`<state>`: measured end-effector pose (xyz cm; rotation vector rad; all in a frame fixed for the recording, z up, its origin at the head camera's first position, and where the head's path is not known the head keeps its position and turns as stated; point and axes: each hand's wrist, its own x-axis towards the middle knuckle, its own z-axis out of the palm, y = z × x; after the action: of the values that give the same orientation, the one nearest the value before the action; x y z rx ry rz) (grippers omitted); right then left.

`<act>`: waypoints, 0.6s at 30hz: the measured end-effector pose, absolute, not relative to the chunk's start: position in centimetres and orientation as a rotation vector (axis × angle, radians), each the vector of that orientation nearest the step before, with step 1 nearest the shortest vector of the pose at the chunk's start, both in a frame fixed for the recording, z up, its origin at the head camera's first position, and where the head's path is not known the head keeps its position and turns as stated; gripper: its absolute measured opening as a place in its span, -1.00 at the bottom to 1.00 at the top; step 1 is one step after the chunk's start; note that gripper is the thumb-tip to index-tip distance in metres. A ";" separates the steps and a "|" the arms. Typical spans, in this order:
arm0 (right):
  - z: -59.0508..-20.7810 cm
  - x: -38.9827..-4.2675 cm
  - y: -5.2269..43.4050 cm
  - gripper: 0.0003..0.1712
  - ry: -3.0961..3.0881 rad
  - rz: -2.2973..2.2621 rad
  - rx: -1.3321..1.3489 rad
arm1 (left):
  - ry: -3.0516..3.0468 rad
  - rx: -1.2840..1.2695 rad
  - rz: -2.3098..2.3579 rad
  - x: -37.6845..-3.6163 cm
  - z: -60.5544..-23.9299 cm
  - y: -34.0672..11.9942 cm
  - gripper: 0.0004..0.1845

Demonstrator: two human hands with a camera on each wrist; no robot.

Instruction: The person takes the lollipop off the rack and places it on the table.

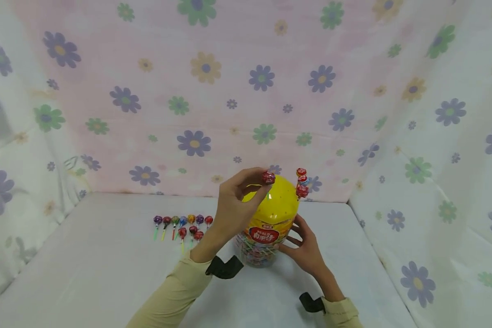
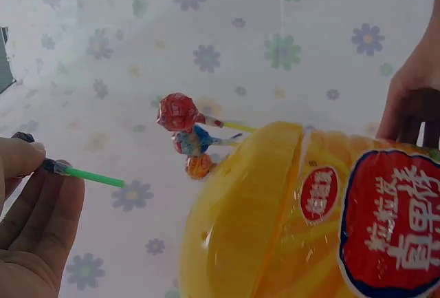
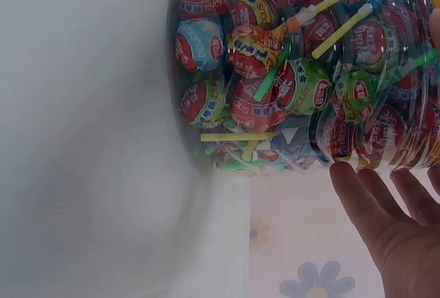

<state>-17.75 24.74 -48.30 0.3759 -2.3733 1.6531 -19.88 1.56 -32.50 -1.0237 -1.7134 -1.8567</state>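
Fingertips of left hand (image 1: 233,205) pinch a lollipop (image 1: 268,177) by its stick, over the yellow jar lid (image 1: 276,200). Right hand (image 1: 305,248) steadies the jar (image 1: 260,248), fingers loose against it. Lollipop looks light, stick stiff, head brittle — grip the stick.

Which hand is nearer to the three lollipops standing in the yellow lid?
Left. The left hand holds a lollipop above the yellow lid, beside the three lollipops; the right hand touches the jar lower down.

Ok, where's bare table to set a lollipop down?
Free: the wide white stretch left of the loose lollipops, and the table right of the right hand. Crowded: between those lollipops and the jar, where the left hand works.
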 end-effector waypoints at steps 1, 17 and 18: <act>-48.3 -17.8 24.8 0.09 -2.375 1.644 0.380 | -1.718 -1.015 -1.858 -19.7 -32.7 1.0 -0.65; -49.3 -17.8 24.5 0.15 -2.351 1.501 0.403 | -1.910 -0.589 -1.812 -18.1 -42.5 -10.9 -0.63; -49.3 -17.8 24.5 0.15 -2.347 1.497 0.405 | -1.940 -0.549 -1.804 -17.9 -43.1 -11.5 -0.64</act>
<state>-17.81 24.45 -49.27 0.4050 -2.3471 1.4968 -17.86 -11.54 -43.07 -0.5495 -1.9405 -1.8042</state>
